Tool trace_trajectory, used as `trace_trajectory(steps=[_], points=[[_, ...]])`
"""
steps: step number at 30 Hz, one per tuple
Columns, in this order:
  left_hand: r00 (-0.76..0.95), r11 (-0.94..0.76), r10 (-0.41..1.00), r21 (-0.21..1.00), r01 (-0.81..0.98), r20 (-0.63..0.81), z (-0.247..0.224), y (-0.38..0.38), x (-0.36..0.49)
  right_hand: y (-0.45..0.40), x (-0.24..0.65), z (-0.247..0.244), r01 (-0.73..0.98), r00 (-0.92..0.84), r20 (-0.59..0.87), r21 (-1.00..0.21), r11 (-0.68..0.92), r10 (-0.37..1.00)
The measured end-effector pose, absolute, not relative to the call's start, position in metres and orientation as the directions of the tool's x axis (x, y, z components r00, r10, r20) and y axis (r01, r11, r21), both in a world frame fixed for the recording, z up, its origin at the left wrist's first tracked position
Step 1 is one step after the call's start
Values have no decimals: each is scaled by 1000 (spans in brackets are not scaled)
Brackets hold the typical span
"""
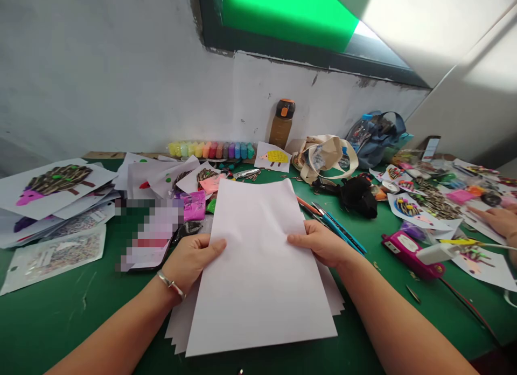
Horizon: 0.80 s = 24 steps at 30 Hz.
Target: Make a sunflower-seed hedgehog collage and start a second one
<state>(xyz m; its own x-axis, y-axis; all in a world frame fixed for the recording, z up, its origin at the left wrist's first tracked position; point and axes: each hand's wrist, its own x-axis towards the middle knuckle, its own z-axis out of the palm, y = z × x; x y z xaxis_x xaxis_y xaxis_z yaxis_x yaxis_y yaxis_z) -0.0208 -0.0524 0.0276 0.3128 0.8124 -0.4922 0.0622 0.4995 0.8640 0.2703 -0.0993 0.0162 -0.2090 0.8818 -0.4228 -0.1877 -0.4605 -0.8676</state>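
Observation:
A blank white sheet of paper (258,289) lies before me, tilted slightly and covering other fanned sheets (181,324) whose corners stick out left and right. My left hand (196,259) pinches its left edge, thumb on top and fingers hidden underneath. On the opposite edge, my right hand (319,240) grips the paper the same way. Just beyond the right hand lie pencils and a blue craft knife (335,224). Close to my left hand are a phone (151,237) with a blurred screen and a purple packet of clay (194,205).
Hedgehog pictures (60,183) are piled at the left, above a bag of small beads (64,256). Clay packs (214,150), a brown bottle (281,124) and a cloth bag (323,157) stand along the wall. A pink power strip (412,254) and another person's hand (490,221) are at the right.

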Motion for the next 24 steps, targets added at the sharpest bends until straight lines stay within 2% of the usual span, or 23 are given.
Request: trace_trajectory(steps=[4, 11, 17, 21, 24], points=[[292, 528, 812, 849, 2, -505, 25, -48, -23, -98, 270, 16, -217, -195, -395, -876, -432, 898], [315, 568, 806, 805, -174, -501, 28, -47, -22, -97, 271, 15, -391, -171, -344, -836, -385, 923], [265, 604, 797, 731, -318, -543, 31, -47, -20, -95, 274, 12, -430, -103, -328, -837, -340, 939], [299, 636, 772, 679, -367, -561, 32, -44, -24, -95, 276, 16, -373, -76, -311, -872, -316, 947], [460, 705, 705, 604, -371, -540, 41, -45, -25, -94, 277, 18, -274, -78, -350, -893, -357, 934]])
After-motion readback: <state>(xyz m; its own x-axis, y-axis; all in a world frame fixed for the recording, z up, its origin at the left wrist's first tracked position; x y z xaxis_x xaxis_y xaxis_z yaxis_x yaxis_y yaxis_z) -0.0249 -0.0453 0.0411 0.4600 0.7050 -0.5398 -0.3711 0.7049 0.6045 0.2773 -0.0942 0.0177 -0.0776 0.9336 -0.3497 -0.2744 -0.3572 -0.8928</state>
